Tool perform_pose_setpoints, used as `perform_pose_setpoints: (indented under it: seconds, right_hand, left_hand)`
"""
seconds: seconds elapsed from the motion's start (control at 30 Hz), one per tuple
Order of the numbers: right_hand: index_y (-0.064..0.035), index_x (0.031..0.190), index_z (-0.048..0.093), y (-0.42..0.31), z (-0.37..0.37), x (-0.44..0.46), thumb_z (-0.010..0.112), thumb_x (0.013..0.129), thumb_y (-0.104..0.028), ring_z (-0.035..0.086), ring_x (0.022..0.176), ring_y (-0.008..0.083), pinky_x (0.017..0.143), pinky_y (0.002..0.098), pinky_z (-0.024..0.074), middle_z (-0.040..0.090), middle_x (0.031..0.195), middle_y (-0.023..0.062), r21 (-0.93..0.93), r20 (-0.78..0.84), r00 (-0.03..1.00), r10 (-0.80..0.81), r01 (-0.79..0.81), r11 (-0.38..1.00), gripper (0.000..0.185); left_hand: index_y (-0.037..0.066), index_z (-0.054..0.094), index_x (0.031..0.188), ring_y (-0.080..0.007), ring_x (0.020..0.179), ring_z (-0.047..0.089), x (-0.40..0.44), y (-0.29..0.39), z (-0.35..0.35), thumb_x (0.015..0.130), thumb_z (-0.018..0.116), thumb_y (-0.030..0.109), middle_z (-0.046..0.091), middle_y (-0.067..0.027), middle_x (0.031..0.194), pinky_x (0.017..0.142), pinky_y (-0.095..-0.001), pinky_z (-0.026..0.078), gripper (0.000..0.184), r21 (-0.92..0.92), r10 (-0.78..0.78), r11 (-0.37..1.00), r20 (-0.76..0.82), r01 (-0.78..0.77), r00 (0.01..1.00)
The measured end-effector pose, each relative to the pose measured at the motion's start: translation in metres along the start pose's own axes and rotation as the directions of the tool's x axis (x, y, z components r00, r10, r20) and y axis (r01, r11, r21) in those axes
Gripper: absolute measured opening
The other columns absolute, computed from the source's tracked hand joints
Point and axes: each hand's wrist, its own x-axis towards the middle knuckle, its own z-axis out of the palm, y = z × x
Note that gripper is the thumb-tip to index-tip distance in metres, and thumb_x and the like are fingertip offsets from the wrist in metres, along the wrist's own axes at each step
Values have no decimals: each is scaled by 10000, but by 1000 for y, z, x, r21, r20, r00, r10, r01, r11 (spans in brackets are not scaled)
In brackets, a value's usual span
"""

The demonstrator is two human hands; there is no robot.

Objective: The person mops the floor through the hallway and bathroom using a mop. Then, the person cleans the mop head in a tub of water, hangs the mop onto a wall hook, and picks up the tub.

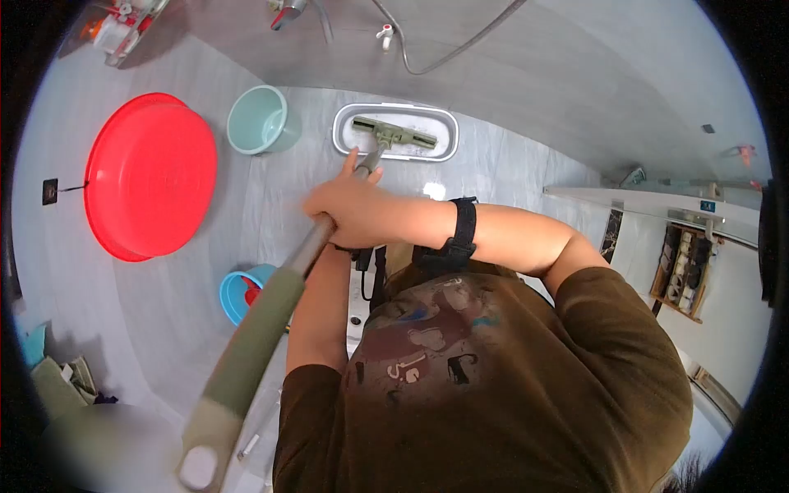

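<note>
Because the long mop (275,308) slants past the body, the right hand (341,205) reaches across the chest and wraps its bare metal pole, above the green sleeve (255,341), which runs off towards seven o'clock (twelve being the top of the view). The left hand (352,168) is mostly hidden behind it; the fingers just beyond seem to be its own, against the lower pole, though I cannot tell whether they are closed. Two hands so near the lower end probably give firmer control over the mop head than a grip on the sleeve would.

That mop head (404,136) lies at one o'clock from the hands, inside a grey-rimmed tub (454,138) with pale, sudsy-looking contents. It lies roughly along the tub's length, presumably because it is too wide to fit crosswise; whether it touches the bottom cannot be seen.

Farther out, a pale green bucket (245,123) stands between ten and eleven o'clock. A blue bucket (233,300) with something red inside sits between seven and eight. At nine, a large red basin (150,177) appears to hang by its rim from a wall hook (51,191), likely to keep it off the floor.
</note>
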Motion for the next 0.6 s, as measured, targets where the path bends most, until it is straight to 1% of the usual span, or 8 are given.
perform_pose_setpoints:
  seconds: [0.2, 0.33, 0.37, 0.4, 0.43, 0.5, 0.57, 0.6]
  right_hand:
    - [-38, 739, 582, 35, 13, 25, 701, 624, -82, 596, 865, 373, 747, 497, 435, 610, 815, 165, -5, 197, 976, 94, -95, 995, 171]
    - [-43, 730, 601, 26, 23, 46, 671, 641, -90, 608, 781, 375, 682, 475, 463, 612, 744, 164, -90, 247, 969, 30, -8, 996, 123]
    - [-37, 731, 596, 22, 31, 52, 654, 633, -71, 602, 745, 379, 651, 459, 468, 602, 713, 166, -107, 246, 969, -6, 33, 994, 119]
    - [-41, 757, 623, 26, 48, 61, 705, 674, -193, 621, 714, 378, 632, 458, 492, 619, 698, 162, -126, 261, 962, -79, 115, 985, 192]
    - [-41, 757, 623, 21, 57, 68, 705, 674, -193, 621, 714, 378, 632, 458, 492, 619, 698, 162, -114, 276, 957, -87, 123, 986, 192]
    - [-31, 756, 633, 9, 71, 77, 737, 684, -357, 630, 687, 372, 637, 446, 504, 615, 658, 145, -20, 371, 918, -140, 158, 987, 350]
    - [-26, 795, 631, 6, 81, 86, 740, 664, -422, 635, 720, 363, 645, 446, 507, 623, 697, 150, 19, 468, 867, -172, 184, 983, 430]
    - [-21, 833, 630, 5, 82, 87, 744, 645, -486, 639, 752, 353, 653, 446, 510, 632, 735, 155, 44, 544, 817, -192, 201, 979, 514]
  left_hand:
    - [30, 611, 1107, -252, 1243, 458, 24, -42, -37, 843, 594, 275, 568, -149, 1239, 978, -334, 396, 361, 493, -125, 852, -135, 176, 983]
    - [34, 598, 1156, -258, 1225, 477, 18, -72, -36, 839, 596, 407, 585, -161, 1208, 953, -358, 425, 490, 792, -312, 532, -146, 300, 939]
    - [35, 594, 1169, -259, 1221, 482, 17, -70, -28, 838, 597, 440, 589, -164, 1200, 947, -364, 432, 524, 856, -376, 440, -99, 272, 921]
    - [50, 612, 1134, -272, 1200, 496, 14, -69, -17, 817, 590, 512, 596, -176, 1179, 977, -410, 405, 561, 941, -452, 303, 2, 151, 892]
    - [66, 632, 1066, -330, 1184, 494, 10, -76, -22, 822, 571, 528, 601, -200, 1139, 1036, -506, 306, 526, 968, -211, 198, 194, -153, 958]
    - [61, 618, 1069, -349, 1209, 469, 19, -28, -17, 847, 551, 484, 592, -200, 1152, 1057, -566, 220, 482, 922, 28, -306, 259, -238, 965]
    - [57, 622, 1027, -381, 1058, 561, 15, -13, -41, 867, 546, 297, 624, -155, 1056, 906, -494, 430, 298, 862, 73, -499, -61, 89, 995]
    - [53, 617, 994, -373, 978, 596, 13, -11, -47, 861, 550, 279, 636, -152, 1026, 828, -480, 467, 270, 813, 21, -397, -455, 425, 890]
